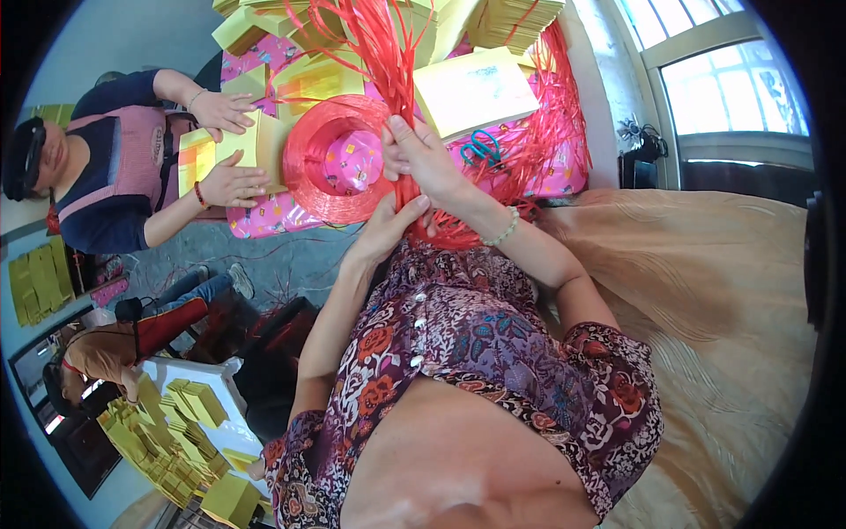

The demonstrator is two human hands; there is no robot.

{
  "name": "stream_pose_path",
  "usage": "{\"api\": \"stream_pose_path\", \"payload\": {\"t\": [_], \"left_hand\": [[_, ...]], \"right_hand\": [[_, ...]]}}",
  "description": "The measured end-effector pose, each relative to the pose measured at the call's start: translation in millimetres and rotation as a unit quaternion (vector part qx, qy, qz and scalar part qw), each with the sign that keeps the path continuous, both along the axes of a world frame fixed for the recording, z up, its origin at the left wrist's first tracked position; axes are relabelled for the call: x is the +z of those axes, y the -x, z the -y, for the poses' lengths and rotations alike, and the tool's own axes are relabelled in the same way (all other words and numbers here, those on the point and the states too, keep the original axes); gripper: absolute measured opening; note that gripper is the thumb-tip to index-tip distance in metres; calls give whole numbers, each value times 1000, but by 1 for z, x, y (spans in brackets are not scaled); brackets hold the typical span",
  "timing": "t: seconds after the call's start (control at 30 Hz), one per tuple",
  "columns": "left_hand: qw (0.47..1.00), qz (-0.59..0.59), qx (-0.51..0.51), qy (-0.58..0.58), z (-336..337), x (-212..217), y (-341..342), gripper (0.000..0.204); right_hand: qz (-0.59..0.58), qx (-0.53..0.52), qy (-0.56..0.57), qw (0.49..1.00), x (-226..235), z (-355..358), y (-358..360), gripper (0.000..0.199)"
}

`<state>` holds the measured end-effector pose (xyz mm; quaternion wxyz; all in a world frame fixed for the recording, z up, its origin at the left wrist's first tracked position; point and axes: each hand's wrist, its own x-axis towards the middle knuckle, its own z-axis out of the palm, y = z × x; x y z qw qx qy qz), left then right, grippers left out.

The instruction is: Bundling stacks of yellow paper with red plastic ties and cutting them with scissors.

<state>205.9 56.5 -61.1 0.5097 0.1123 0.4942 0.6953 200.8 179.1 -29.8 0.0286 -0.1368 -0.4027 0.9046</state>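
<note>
My right hand (425, 157), with a pale bead bracelet on its wrist, grips a bundle of red plastic strands (388, 53) that fans upward over the table. My left hand (388, 227) holds the same bundle just below, where the strands gather. Beside both hands lies a round red spool of the string (328, 167) on a pink patterned table cover (264, 216). A stack of pale yellow paper (476, 88) and teal-handled scissors (480, 145) lie just behind my right hand.
At the left a co-worker's two hands (231, 150) press on a yellow paper stack (251, 141). More yellow stacks (511, 22) fill the far table. Another person (97, 353) sits lower left by a white table of yellow stacks (176, 423). A beige bedspread (705, 291) lies to the right.
</note>
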Motion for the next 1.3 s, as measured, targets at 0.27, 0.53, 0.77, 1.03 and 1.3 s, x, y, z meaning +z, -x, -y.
{"api": "stream_pose_path", "payload": {"t": [0.27,0.53,0.77,1.03,1.3], "left_hand": [[997,-43,-34,46,0,10,1,14],[994,26,-92,47,43,30,14,19],[997,7,-40,67,81,43,28,19],[998,12,-11,54,74,36,22,18],[998,13,24,60,72,37,22,20]], "right_hand": [[7,-162,53,985,15,-16,6,28],[-29,-183,153,971,-6,-63,12,33],[194,87,-235,949,-96,-85,-35,48],[273,-21,-715,644,-195,-131,-81,28],[307,63,-757,573,-214,-125,-63,49]]}}
